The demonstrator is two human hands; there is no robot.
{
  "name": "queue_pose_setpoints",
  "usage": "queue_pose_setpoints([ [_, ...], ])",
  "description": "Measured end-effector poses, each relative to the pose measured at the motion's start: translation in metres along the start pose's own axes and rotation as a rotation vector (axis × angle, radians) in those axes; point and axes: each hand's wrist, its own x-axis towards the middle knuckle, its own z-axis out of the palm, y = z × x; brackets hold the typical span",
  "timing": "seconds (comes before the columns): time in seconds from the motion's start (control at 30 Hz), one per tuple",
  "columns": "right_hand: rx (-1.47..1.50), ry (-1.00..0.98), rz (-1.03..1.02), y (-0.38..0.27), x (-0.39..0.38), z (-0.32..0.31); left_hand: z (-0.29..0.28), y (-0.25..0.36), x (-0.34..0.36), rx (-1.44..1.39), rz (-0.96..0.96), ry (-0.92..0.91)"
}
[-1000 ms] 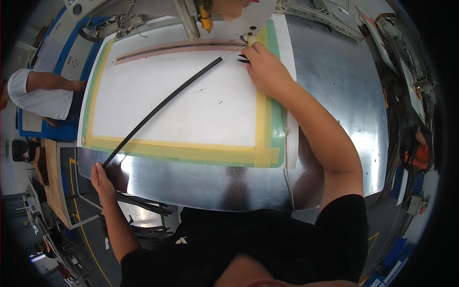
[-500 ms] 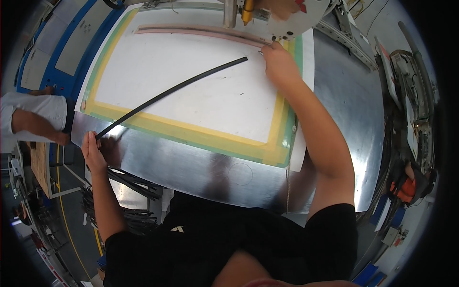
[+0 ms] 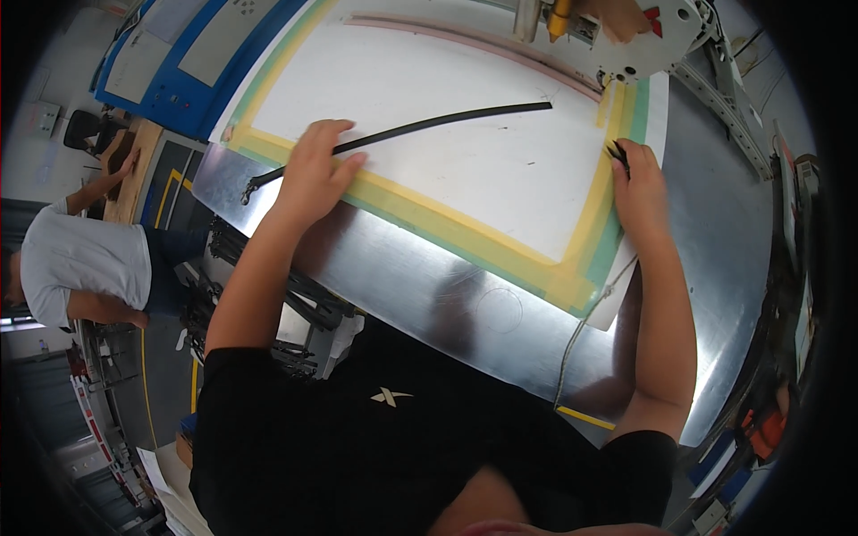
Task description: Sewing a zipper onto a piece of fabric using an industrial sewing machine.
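A long black flexible strip lies in a gentle curve across the white sheet, its near-left end over the bare metal of the table. Above that end is my left hand, thumb and fingers apart, the strip passing beneath it; whether it touches cannot be told. Over the taped right border, my right hand is closed around a small dark pointed tool, its kind unclear. From near that hand a thin cord hangs past the table's front edge.
Yellow and green tape frames the sheet on the shiny metal table. A pinkish strip lies at the back, by a machine head. Bundled black strips hang below left. Another person stands at left.
My left hand has let go of the strip's near end and moved right along it. My right hand has come back from the pinkish strip toward me. The whole view has shifted.
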Motion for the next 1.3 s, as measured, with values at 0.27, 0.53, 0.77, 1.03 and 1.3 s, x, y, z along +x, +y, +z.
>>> queue_pose_setpoints([
  [0.27, 0.045, -0.040, 0.004, 0.007, -0.005, -0.003, -0.020, 0.031, 0.003, 0.022, -0.304, -0.446],
  [0.53, 0.038, -0.057, -0.071, 0.034, 0.001, 0.007, -0.152, -0.039, -0.072, -0.308, -0.595, -0.253],
  [0.77, 0.017, -0.085, -0.048, 0.037, 0.002, 0.008, -0.199, -0.116, -0.138, -0.419, -0.855, 0.262],
  [1.03, -0.045, -0.082, -0.067, 0.041, 0.003, 0.009, -0.214, -0.213, -0.179, -0.601, -0.926, 0.741],
  [1.3, -0.003, -0.083, -0.019, 0.043, 0.003, 0.013, -0.164, -0.265, -0.242, 0.067, -0.834, 0.473],
])
